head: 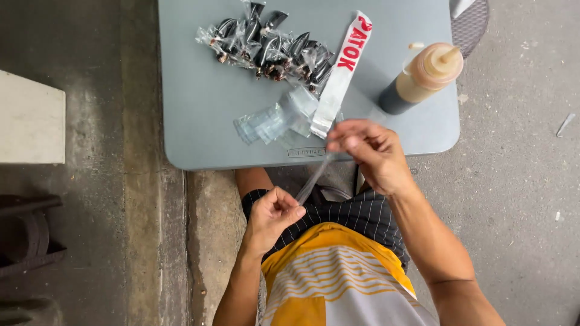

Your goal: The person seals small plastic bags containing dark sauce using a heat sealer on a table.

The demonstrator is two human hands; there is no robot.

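My left hand (273, 214) and my right hand (368, 152) hold a small clear plastic bag (314, 178) stretched between them, just below the front edge of the grey table (205, 108). The left hand pinches its lower end near my lap. The right hand pinches its upper end at the table's edge. On the table lie several empty clear bags (275, 121) and a pile of small filled bags with dark contents (269, 45). A white strip with red letters (341, 72) lies across them.
A squeeze bottle with dark and tan sauce (423, 78) stands at the table's right side. A white block (30, 118) and a dark stool (27, 232) sit at the left on the concrete floor. A woven chair edge (471, 21) shows at top right.
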